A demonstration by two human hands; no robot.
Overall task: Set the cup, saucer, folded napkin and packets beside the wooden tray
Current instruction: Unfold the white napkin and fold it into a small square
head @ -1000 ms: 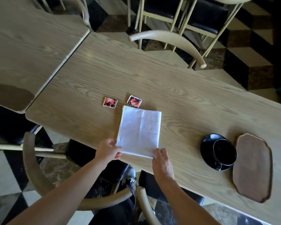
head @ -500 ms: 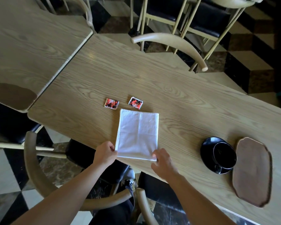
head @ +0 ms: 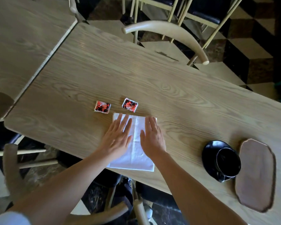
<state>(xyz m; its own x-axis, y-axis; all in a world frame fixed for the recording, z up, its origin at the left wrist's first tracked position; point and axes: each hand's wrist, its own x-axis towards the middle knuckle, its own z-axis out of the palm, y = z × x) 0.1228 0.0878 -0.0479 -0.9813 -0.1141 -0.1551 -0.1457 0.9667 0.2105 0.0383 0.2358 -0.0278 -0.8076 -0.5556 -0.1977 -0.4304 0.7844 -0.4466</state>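
white napkin (head: pixel 135 149) flat on table (head: pixel 177 98), both hands (head: pixel 116 138) pressing it

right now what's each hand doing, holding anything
Left hand: open, fingers straight, pressing flat on the white napkin.
Right hand: open, fingers straight, also flat on the napkin. Neither grips anything.
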